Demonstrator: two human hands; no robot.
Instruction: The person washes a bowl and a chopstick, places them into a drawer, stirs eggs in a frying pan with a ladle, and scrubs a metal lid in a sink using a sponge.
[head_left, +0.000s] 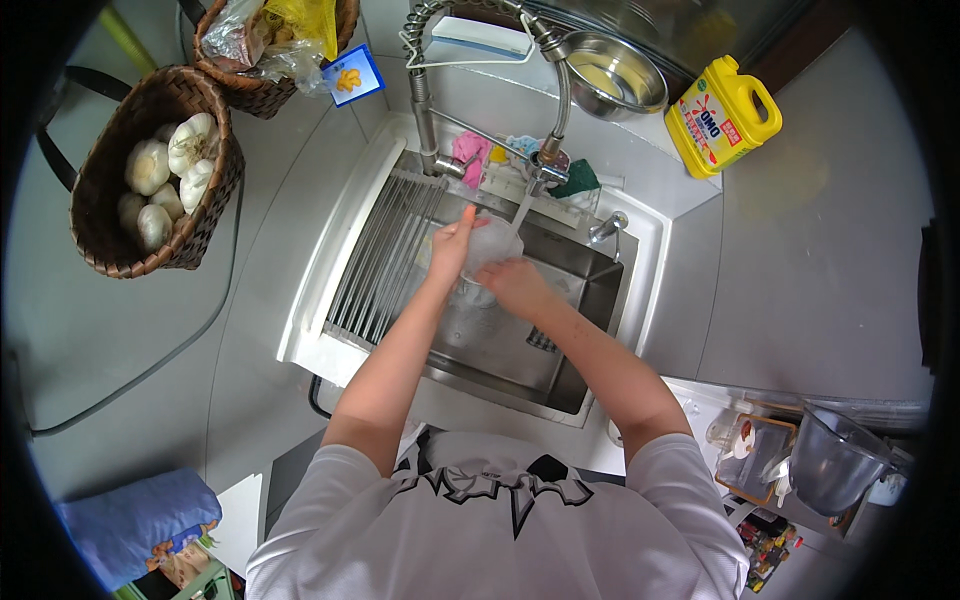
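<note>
Water runs from a spring-neck faucet (541, 169) onto a round, pale, translucent bowl or dish (493, 244) above a stainless steel sink (480, 337). My left hand (454, 241) grips its left rim, thumb pointing up. At the lower right edge, my right hand (512, 281) presses its fingers against the same vessel; most of those fingertips are hidden. Splashing water falls below it into the basin. Left of my hands, a roll-up drying rack (386, 251) of metal rods spans the sink.
A yellow OMO detergent jug (720, 120) and a steel bowl (615, 75) stand behind the sink. Pink cloth (471, 154) and a green scouring pad (577, 180) sit by the faucet. At left is a woven basket (217, 202) of garlic bulbs (148, 166). A soap dispenser (609, 226) rises at right.
</note>
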